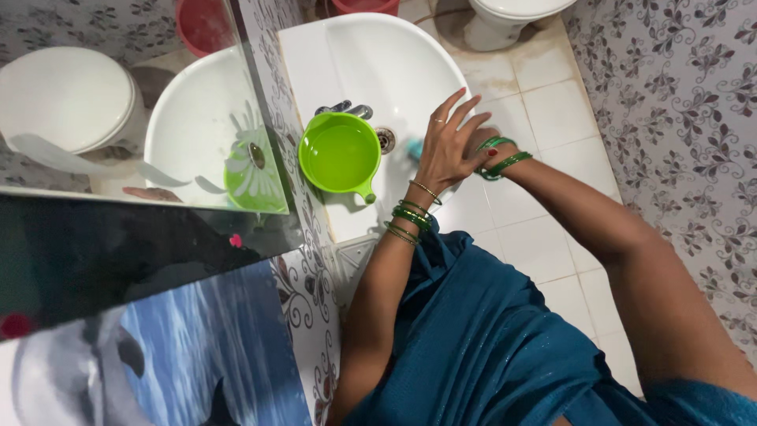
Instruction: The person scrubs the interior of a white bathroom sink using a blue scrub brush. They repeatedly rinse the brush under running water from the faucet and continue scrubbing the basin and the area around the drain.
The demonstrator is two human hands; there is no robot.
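A: Where the two hands meet over the basin, what do they hold?

B: The left hand [448, 146] lies on top with fingers spread and loose, pointing toward one o'clock, gripping nothing I can see. The right hand [482, 144] sits under it and is mostly hidden; whether it is closed I cannot tell. A small teal object [413, 147] peeks out at nine o'clock of the left hand, too covered to name or to give its long axis.

A: And the containers?

B: A green mug-like scoop [341, 153] stands upright in the white sink [378, 55], at nine o'clock of the hands and just apart from them. It looks empty; its short handle points toward five o'clock. The drain [385, 140] lies between scoop and hands, the tap [344, 108] at twelve o'clock of the scoop.

A: Beyond that?

B: Green bangles [411, 216] ring the left wrist. A mirror [142, 118] fills the nine o'clock side, and a white toilet [512, 16] stands at twelve.
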